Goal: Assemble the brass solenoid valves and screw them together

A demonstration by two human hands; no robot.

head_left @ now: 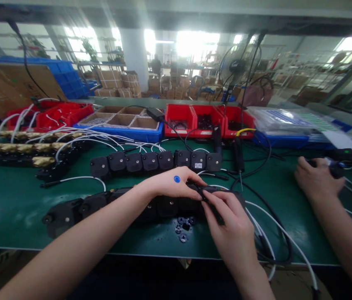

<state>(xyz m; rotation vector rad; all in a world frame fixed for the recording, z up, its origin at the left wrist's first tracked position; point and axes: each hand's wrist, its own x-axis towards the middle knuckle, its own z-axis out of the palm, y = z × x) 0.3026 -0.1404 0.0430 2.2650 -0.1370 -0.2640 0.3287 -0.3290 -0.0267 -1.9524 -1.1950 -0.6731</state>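
My left hand [180, 183] reaches over the near row of black boxy housings [171, 204], its thumb and fingers closed at one housing near the row's right end. From the right, my right hand [228, 216] meets it there, thumb and forefinger pinched by the left fingertips. What lies between the fingertips is small, dark and mostly covered. Several small black round knobs [183, 237] lie on the green bench just in front of the row. Behind my hands stands a second row of black housings [142, 161] with white cables.
A co-worker's hand [318, 177] holds a dark part at the right. An electric screwdriver [238, 156] hangs behind my right hand. Red bins [178, 132], a blue divided tray [144, 135] and brass-fitted parts [43, 161] line the back and left. White cables [283, 221] trail rightward.
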